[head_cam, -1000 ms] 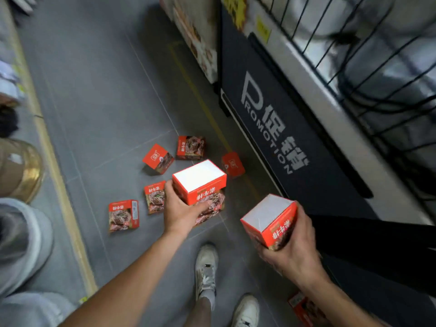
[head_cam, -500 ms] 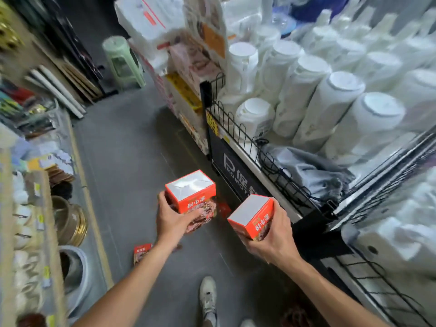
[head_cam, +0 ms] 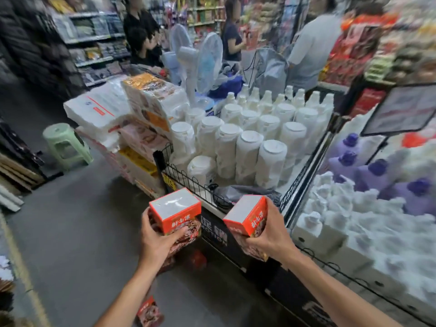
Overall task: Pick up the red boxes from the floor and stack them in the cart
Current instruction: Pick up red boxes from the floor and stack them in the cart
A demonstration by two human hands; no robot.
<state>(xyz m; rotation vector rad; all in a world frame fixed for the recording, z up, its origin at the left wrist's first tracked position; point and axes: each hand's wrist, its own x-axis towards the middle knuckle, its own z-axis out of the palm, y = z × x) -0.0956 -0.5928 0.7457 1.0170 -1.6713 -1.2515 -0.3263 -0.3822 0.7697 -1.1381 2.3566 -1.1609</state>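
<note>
Single head-worn wide-angle view, looking forward and down, close over both forearms, shop aisle beyond

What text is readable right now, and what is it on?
"MOTION": partial white lettering on the black display panel, rest hidden behind the boxes.
Red box in left hand: white characters, too blurred to read.
Red box in right hand: likewise.
Yellow tag: unreadable.

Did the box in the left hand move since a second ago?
Yes. The left-hand box has come up from near the floor, toward the display bin's wire rim.
</note>
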